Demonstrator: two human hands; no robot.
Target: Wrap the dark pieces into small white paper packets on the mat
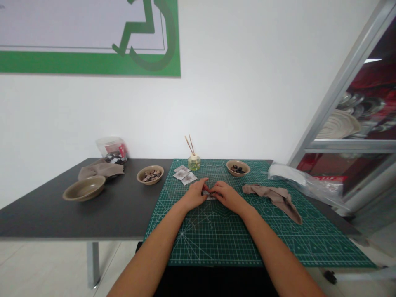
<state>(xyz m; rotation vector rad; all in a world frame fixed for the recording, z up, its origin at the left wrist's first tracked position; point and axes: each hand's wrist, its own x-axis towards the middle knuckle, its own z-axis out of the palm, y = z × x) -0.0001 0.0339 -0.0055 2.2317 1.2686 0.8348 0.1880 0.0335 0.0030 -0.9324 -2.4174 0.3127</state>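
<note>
In the head view, my left hand [196, 194] and my right hand [226, 194] meet over the green cutting mat [213, 239]. Between them lies a small white sachet [211, 197], partly covered by my fingers. Both hands are closed around its edges, thumbs and fingertips pressed close together. Just beyond my left hand, several similar flat white sachets [188, 178] with a greyish print lie overlapping. Past them stands a small glass reed diffuser [194, 162] with two sticks. A beige bowl [238, 173] holding dark pieces sits beyond my right hand.
A crumpled brown cloth [278, 197] lies right of my arm, near a clear plastic bag [300, 181]. On the dark table [123, 218] are a bowl of brown pieces [151, 176], another bowl [84, 190], a folded cloth [100, 169] and a clear jar [113, 149]. A wall [232, 103] rises behind.
</note>
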